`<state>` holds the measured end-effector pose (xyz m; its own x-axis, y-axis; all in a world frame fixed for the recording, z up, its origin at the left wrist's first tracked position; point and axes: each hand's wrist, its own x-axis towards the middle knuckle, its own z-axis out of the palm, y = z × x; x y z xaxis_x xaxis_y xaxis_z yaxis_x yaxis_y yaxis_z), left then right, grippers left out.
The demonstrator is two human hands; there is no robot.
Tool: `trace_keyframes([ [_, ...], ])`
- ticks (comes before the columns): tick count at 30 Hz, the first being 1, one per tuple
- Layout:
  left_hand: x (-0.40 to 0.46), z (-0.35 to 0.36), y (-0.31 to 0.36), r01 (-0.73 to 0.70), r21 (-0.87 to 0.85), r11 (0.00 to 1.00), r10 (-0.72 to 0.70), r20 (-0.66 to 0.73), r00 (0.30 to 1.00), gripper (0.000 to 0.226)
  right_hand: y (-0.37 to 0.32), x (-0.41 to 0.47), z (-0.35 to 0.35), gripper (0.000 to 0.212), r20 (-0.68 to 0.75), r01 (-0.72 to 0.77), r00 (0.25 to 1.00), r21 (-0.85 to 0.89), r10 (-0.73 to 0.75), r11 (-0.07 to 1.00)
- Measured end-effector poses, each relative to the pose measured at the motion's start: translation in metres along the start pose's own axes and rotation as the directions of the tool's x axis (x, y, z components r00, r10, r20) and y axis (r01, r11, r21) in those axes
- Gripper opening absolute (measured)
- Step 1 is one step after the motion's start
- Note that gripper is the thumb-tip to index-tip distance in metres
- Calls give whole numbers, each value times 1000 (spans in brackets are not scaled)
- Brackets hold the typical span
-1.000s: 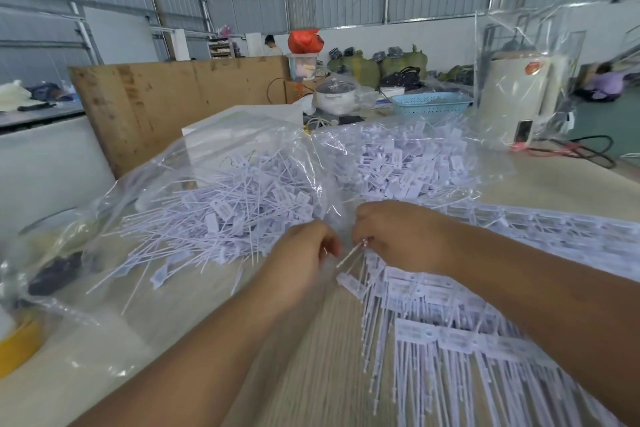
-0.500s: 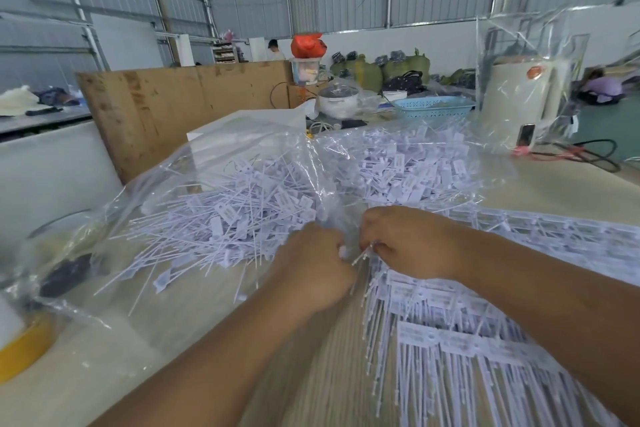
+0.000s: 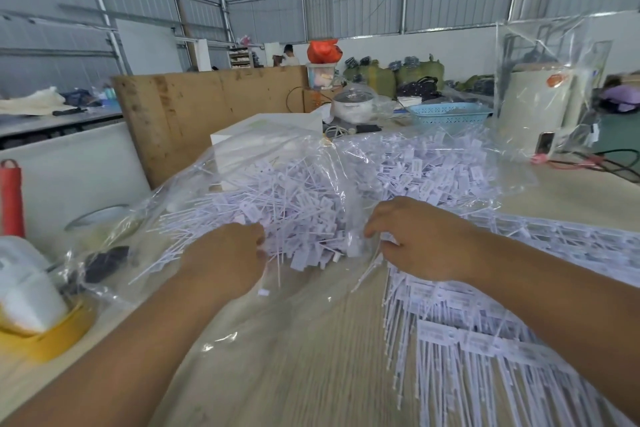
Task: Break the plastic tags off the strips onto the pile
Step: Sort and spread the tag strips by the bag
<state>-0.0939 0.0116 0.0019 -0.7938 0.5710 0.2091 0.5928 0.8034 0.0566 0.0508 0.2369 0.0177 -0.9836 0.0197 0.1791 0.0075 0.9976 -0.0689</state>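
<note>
Left hand [image 3: 228, 258] is at the near edge of the pile [image 3: 277, 215], fingers curled among the loose tags; whether they pinch one, I cannot tell. Right hand [image 3: 420, 241] sits apart to the right, knuckles up, fingers bent down onto the top of the strips [image 3: 485, 340]. Its grip is hidden underneath too. The strips fan out below and to the right of that hand across the table [image 3: 294, 374]. The pile lies on a clear bag [image 3: 149, 218], just beyond both hands. One loose tag [image 3: 263, 292] lies right below the left fingers.
</note>
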Motion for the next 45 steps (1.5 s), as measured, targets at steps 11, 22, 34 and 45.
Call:
trace_keyframes([
  [11, -65, 11, 9, -294, 6, 956, 290, 128, 948, 55, -20, 32, 17, 13, 22, -55, 998, -254, 63, 966],
  [22, -17, 35, -24, -120, 188, 975, 130, -44, 990, 16, -16, 23, 4, 20, -83, -159, 985, -148, 148, 976],
  [34, -17, 6, 18, -271, -260, 927, 333, 237, 913, 21, -39, -31, -13, 27, -371, 63, 924, -96, -95, 993],
  [45, 22, 46, 41, -265, -264, 927, 290, 61, 955, 56, -18, -35, -1, 28, -124, 25, 992, 15, -23, 1000],
])
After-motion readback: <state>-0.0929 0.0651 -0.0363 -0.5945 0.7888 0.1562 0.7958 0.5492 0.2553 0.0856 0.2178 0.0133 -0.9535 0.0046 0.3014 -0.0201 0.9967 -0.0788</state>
